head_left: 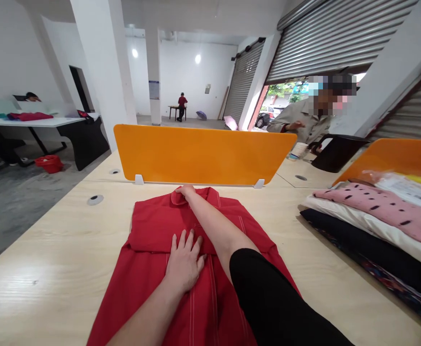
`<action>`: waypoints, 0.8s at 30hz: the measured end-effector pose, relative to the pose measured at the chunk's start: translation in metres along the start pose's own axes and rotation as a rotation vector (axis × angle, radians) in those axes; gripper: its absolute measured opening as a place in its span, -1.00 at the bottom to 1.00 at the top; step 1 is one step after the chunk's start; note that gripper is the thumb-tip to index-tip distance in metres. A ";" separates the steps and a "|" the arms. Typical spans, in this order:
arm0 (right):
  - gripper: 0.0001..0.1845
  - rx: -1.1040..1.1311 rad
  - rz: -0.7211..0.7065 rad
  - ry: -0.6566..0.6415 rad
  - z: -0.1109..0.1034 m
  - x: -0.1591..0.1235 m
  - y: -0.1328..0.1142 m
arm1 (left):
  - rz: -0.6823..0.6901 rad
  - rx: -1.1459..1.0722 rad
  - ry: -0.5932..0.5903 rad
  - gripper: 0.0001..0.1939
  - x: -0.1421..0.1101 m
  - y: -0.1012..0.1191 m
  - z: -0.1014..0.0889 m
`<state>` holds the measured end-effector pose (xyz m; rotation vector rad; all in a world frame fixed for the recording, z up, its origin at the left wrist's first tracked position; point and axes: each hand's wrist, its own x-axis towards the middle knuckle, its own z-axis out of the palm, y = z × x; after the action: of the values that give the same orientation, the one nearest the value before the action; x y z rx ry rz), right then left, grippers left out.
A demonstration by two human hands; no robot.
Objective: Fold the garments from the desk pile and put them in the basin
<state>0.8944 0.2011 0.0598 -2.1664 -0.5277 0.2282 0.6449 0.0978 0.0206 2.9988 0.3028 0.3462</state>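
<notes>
A red jacket (153, 230) with a collar and pale stitching lies on the light wood table, its collar end toward the orange divider. One sleeve is folded flat across its upper front. My left hand (184, 264) rests palm down on the jacket's front, fingers spread over the folded part. Reaching past it, my right hand (186, 191) is closed on the jacket's collar at the far end. Its fingertips are partly hidden.
An orange divider (203, 156) stands behind the jacket. On the right lie a stack of folded clothes (379, 216) and a plastic packet (408, 185). Beyond are a black pitcher (336, 154), paper cups (300, 150) and a person (307, 115). A red bucket (49, 164) is on the floor at left.
</notes>
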 end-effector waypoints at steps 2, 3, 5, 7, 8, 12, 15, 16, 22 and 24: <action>-0.83 -0.018 0.007 -0.009 0.001 0.002 0.003 | 0.001 -0.004 0.007 -0.45 0.000 0.000 0.001; -0.83 -0.015 0.013 -0.013 0.001 0.003 0.004 | 0.001 -0.007 0.006 -0.45 0.000 0.000 0.001; -0.84 -0.010 0.008 -0.021 0.002 0.004 0.007 | -0.001 -0.013 -0.002 -0.45 0.000 0.001 0.001; -0.87 0.001 -0.003 -0.021 0.002 0.005 0.010 | -0.002 -0.013 -0.009 -0.44 0.000 0.001 0.002; -0.89 0.007 -0.011 -0.017 0.001 0.006 0.012 | 0.000 -0.012 -0.010 -0.44 -0.001 0.001 0.001; -0.88 0.020 -0.034 0.001 -0.001 0.009 0.019 | 0.006 -0.008 -0.012 -0.44 -0.001 0.002 0.000; -0.87 0.014 -0.033 0.004 -0.001 0.010 0.023 | 0.008 -0.013 -0.019 -0.44 0.000 0.002 -0.002; -0.87 0.015 -0.032 0.005 -0.001 0.010 0.024 | 0.006 -0.014 -0.022 -0.44 0.000 0.002 -0.002; -0.83 0.059 -0.023 0.020 -0.001 0.009 0.026 | -0.003 -0.031 -0.034 -0.45 0.000 0.004 -0.003; -0.75 0.071 -0.010 0.028 -0.001 0.010 0.028 | -0.005 -0.029 -0.032 -0.45 0.000 0.004 -0.002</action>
<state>0.9111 0.1903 0.0382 -2.0945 -0.5066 0.2083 0.6447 0.0943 0.0233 2.9715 0.2993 0.2999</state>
